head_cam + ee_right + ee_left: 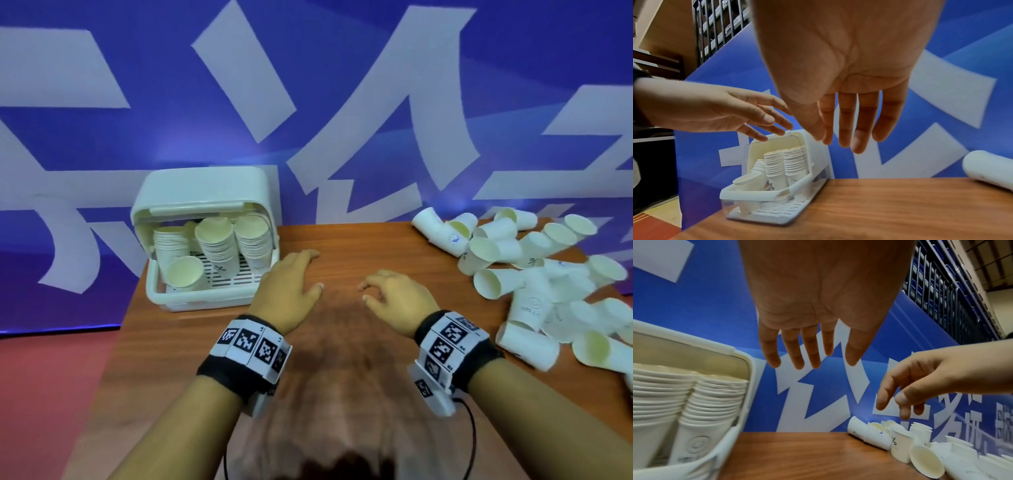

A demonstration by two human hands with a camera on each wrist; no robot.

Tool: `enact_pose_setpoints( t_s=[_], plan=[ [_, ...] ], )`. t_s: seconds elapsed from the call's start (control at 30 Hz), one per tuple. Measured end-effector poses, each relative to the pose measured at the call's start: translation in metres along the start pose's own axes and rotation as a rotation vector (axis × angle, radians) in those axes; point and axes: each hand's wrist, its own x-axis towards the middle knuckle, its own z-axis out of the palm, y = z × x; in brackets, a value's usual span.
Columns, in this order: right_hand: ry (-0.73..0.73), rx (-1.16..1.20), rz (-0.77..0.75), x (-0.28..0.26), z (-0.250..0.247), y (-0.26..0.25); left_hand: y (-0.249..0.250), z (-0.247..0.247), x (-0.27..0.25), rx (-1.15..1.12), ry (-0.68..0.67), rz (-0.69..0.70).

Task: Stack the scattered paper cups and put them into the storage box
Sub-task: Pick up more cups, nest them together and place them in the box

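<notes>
A white storage box with its lid raised stands at the table's back left and holds several stacks of paper cups. Its wall fills the left of the left wrist view; in the right wrist view the box sits low at centre left. A heap of loose white paper cups lies on the right side; some of these cups show low right in the left wrist view. My left hand hovers just right of the box, fingers straight, empty. My right hand hovers mid-table, fingers relaxed, empty.
The brown wooden table runs from the box to the cup heap. A blue and white banner wall stands right behind the table. One cup lies on its side at the right edge of the right wrist view.
</notes>
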Motion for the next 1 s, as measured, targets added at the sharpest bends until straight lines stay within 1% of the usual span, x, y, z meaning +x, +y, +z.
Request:
enact_pose_setpoints(
  t_s=[0.1,0.23,0.37,0.47,0.7,0.8,0.9,1.0],
  plan=[
    [-0.017,0.007,0.039,-0.023,-0.011,0.045,0.037,0.032,0.003,0.003,-0.019,0.007],
    [-0.020,0.032,0.084,-0.040,-0.018,0.091,0.071,0.068,0.004,0.022,-0.102,0.002],
    [0.013,0.065,0.130,-0.045,-0.021,0.126,0.086,0.090,0.021,0.022,-0.153,0.015],
    [-0.008,0.093,0.176,-0.051,-0.022,0.147,0.092,0.110,0.039,0.012,-0.197,0.013],
    [-0.027,0.112,0.291,-0.061,-0.037,0.216,0.130,0.185,0.075,0.061,-0.358,0.081],
    [-0.051,0.086,0.322,-0.060,-0.042,0.252,0.146,0.207,0.084,0.071,-0.391,0.063],
    [-0.036,0.050,0.351,-0.053,-0.049,0.291,0.164,0.227,0.089,0.085,-0.401,0.042],
    [-0.060,0.037,0.392,-0.050,-0.051,0.331,0.182,0.254,0.089,0.087,-0.410,-0.027]
  ],
)
